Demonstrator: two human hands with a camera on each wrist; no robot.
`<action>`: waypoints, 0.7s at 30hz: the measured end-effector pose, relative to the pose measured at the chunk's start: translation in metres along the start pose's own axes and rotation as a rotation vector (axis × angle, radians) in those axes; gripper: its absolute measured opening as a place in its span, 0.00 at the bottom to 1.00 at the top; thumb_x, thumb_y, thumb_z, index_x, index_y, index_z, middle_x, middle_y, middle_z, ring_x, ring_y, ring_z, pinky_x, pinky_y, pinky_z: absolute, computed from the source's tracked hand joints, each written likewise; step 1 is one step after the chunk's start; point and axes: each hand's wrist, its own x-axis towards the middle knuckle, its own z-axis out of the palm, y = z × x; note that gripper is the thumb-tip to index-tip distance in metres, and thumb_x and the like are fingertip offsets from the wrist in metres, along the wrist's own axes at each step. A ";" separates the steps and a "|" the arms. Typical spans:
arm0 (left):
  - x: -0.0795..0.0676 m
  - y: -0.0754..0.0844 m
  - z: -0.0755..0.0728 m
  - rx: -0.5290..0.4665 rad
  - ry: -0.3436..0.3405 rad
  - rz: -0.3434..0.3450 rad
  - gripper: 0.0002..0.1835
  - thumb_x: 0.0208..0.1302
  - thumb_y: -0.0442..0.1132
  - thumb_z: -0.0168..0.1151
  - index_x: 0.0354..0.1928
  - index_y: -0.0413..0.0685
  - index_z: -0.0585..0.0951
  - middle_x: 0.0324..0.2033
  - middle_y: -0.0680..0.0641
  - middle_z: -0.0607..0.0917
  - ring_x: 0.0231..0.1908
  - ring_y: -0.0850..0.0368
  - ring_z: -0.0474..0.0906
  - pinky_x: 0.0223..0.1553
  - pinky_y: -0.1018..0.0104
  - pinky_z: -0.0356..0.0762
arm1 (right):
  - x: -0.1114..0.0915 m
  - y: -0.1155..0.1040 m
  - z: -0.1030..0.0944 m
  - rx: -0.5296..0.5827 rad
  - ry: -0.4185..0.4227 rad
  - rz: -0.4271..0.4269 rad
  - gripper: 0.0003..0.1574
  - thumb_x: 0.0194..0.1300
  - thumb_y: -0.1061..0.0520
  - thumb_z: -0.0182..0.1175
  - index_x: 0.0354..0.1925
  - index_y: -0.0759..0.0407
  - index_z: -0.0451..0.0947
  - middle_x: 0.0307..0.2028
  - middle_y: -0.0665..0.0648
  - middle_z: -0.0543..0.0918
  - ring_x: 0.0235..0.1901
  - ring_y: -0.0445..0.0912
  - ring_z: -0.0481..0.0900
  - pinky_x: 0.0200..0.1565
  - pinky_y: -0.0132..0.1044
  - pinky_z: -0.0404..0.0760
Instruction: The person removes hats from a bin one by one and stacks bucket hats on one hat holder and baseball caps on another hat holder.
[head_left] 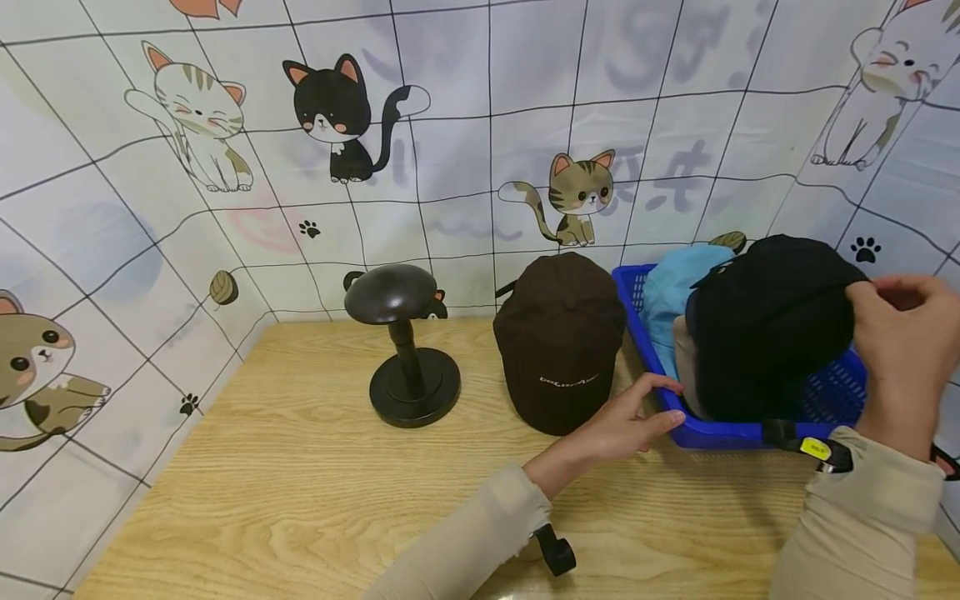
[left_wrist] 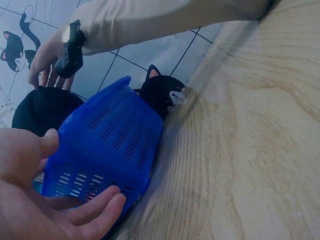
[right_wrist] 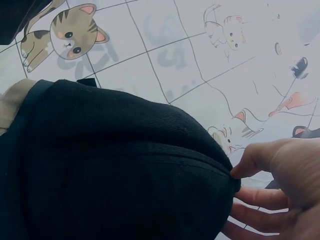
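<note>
My right hand point(head_left: 903, 333) pinches the edge of a black cap point(head_left: 772, 325) between thumb and fingers. In the right wrist view this cap point(right_wrist: 125, 165) fills much of the frame, thumb on its outer edge. It sits in the blue plastic basket point(head_left: 720, 435), against a beige cap point(head_left: 686, 367) and a light-blue cap point(head_left: 667, 292). At the basket's near left corner is my left hand point(head_left: 615, 429), fingers loosely spread along the rim and wall. A dark brown cap point(head_left: 562, 333) with light lettering stands on the table just behind that hand.
A black stand point(head_left: 408, 367) with a rounded top and round base is left of the brown cap. The wood-grain table point(head_left: 300, 492) runs back to a cat-print wall covering point(head_left: 450, 167). Dark straps point(head_left: 555, 550) circle both sleeved wrists.
</note>
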 end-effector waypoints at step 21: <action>0.002 -0.003 0.000 -0.038 -0.004 0.009 0.23 0.80 0.44 0.55 0.71 0.51 0.68 0.21 0.53 0.70 0.16 0.63 0.62 0.22 0.73 0.65 | -0.016 -0.020 -0.006 0.178 0.194 -0.103 0.07 0.74 0.43 0.56 0.46 0.24 0.75 0.40 0.25 0.68 0.45 0.23 0.64 0.54 0.24 0.64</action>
